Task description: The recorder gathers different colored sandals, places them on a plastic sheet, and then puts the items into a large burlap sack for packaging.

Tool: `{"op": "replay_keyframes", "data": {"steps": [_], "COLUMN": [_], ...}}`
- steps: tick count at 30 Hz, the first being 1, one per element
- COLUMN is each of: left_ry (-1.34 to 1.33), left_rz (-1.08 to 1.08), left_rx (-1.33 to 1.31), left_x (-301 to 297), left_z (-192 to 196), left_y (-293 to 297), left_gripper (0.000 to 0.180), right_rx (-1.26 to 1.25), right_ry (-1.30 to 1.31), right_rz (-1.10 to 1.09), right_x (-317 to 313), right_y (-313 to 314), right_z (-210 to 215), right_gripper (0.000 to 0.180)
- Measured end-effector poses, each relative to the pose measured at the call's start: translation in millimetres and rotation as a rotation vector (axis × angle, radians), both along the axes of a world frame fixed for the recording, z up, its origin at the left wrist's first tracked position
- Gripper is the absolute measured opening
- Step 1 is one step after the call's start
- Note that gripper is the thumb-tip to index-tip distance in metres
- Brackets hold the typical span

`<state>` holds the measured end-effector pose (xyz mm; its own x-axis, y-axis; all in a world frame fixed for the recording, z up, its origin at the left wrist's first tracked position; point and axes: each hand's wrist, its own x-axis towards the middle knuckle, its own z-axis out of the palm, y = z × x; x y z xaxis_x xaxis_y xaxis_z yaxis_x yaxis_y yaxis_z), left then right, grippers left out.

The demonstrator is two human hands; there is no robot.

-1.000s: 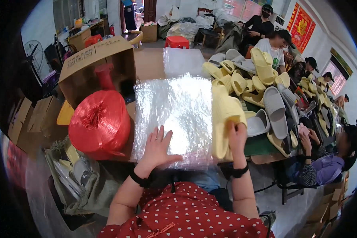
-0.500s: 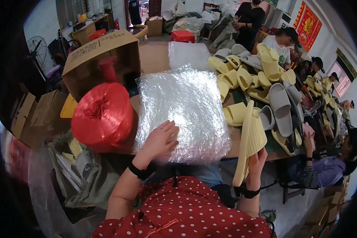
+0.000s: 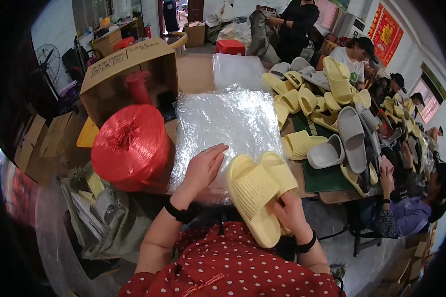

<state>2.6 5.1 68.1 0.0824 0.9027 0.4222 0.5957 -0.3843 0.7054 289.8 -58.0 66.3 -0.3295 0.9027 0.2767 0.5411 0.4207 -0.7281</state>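
Observation:
A pair of yellow slippers (image 3: 255, 198) with ribbed straps is in my right hand (image 3: 291, 214), held above the table's near edge, in front of my body. The two slippers lie side by side, and part of the rear one is hidden. My left hand (image 3: 203, 167) rests flat on a stack of clear plastic bags (image 3: 228, 119), fingers stretched and nothing gripped. The bags are shiny and crinkled. To their right, loose yellow slippers and a grey slipper (image 3: 326, 152) lie on a green mat (image 3: 322, 175).
Left of the bags sit a big roll of red plastic twine (image 3: 130, 148) and an open cardboard box (image 3: 126, 74) with a red object (image 3: 138, 86) inside. A heap of yellow and grey slippers (image 3: 352, 131) covers the right side. Other people sit along the right; one stands behind.
My right hand has brought the slippers leftward, from the table's right edge to in front of the bags, turning their tops toward me. My left hand has shifted only slightly.

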Motion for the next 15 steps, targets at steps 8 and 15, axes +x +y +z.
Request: {"op": "replay_keyframes", "data": {"steps": [8, 15], "left_ry": [0.24, 0.266], "left_rz": [-0.301, -0.493], "left_rx": [0.115, 0.206], "left_x": [17, 20], "left_z": [18, 24], "left_y": [-15, -23], "left_gripper": [0.035, 0.038], "right_rx": [0.109, 0.201], "right_ry": [-0.284, -0.319], "right_rz": [-0.066, -0.063], "right_x": [-23, -57], "right_y": [8, 48], "right_z": [5, -10], "right_gripper": [0.023, 0.019]}}
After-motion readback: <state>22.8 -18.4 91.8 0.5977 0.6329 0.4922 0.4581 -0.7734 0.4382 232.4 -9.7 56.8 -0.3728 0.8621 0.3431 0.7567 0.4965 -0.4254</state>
